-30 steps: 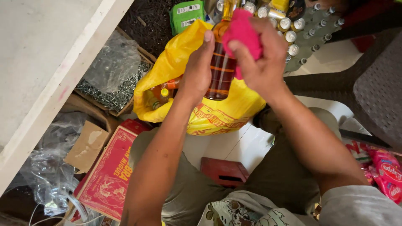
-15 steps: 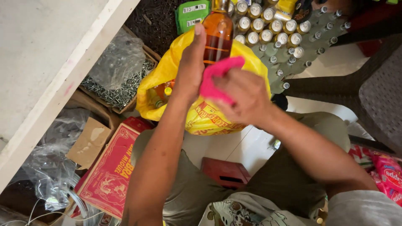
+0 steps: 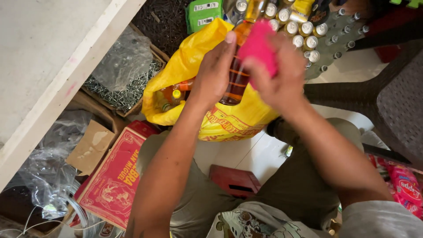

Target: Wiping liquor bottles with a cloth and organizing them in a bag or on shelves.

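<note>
Two hands on an amber bottle above a yellow bag

The left hand (image 3: 216, 75) grips the amber bottle (image 3: 238, 72) around its body; the right hand (image 3: 277, 79) is closed on a pink cloth (image 3: 260, 46) pressed against the glass (more small bottles lie in the yellow bag (image 3: 229, 119) beneath, beside a red carton (image 3: 114, 176))

The left hand (image 3: 214, 75) grips an amber bottle (image 3: 236, 72) above a yellow bag (image 3: 185, 70), while the right hand (image 3: 282, 81) presses a pink cloth (image 3: 260, 46) against it.
</note>
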